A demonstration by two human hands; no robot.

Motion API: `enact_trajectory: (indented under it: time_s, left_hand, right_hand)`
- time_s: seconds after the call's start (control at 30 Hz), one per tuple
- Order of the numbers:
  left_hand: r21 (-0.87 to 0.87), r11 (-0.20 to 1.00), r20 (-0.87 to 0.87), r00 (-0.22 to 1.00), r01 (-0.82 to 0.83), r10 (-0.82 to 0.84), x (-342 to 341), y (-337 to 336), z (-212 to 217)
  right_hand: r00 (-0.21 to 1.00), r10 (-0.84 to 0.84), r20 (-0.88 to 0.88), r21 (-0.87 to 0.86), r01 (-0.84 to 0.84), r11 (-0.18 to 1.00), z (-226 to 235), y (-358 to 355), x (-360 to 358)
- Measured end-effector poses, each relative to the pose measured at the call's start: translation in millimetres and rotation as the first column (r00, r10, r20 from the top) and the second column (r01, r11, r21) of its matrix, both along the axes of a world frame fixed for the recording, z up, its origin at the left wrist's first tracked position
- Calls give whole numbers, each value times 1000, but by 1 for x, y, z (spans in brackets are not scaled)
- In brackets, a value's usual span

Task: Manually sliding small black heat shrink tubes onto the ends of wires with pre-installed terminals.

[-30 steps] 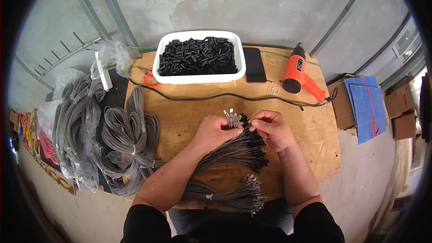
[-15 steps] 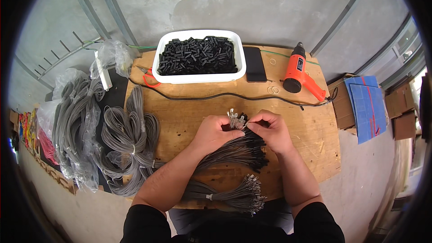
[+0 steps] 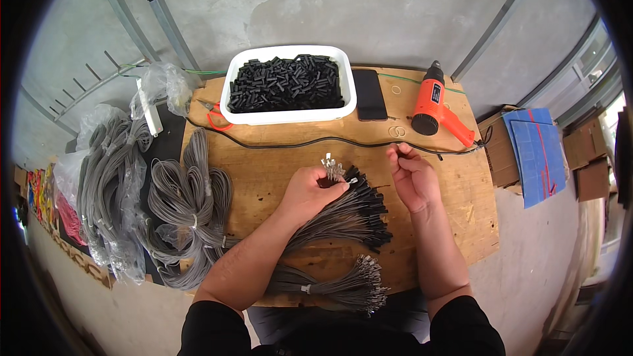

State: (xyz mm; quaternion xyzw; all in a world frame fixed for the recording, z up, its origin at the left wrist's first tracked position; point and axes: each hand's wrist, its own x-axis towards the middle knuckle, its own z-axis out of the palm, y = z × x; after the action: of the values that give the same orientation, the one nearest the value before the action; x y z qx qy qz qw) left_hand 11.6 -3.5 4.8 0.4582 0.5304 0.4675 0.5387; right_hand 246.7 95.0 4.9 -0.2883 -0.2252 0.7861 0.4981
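Observation:
My left hand (image 3: 308, 191) is closed round a bunch of thin grey wires, whose silvery metal terminals (image 3: 331, 169) stick up past the thumb and fingers. One terminal points right from the thumb tip. Beneath and right of this hand lies a fan of grey wires with black sleeves (image 3: 374, 221) on their ends. My right hand (image 3: 414, 178) is apart from it, raised over the board to the right, its fingers curled together; anything between the fingertips is too small to make out. Nearer me rests a tied wire bundle (image 3: 330, 287) with bare metal terminals.
At the back of the wooden table (image 3: 455, 224) stand a white tub (image 3: 290, 117) of short black sleeves, a black phone (image 3: 370, 95) and an orange heat gun (image 3: 432, 102). Orange-handled pliers (image 3: 216, 117) lie left of the tub. Coiled grey wires (image 3: 191, 204) fill the left. A black cable (image 3: 297, 145) crosses behind my hands.
My right hand has come away from the terminals in my left hand and moved right and up, turning its palm upward. My left hand still grips the wires.

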Motion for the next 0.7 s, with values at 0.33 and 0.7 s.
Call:
enact_trajectory:
  time_s: [0.33, 0.7]
  left_hand:
    - [3, 1000, 81, 997, -17, 17, 0, -1, 0]
    - [13, 999, 207, 978, -29, 25, 0, -2, 2]
  right_hand:
    - [993, 56, 104, 85, -65, 994, 5, -14, -13]
    - [864, 143, 483, 273, -304, 913, 26, -39, -28]
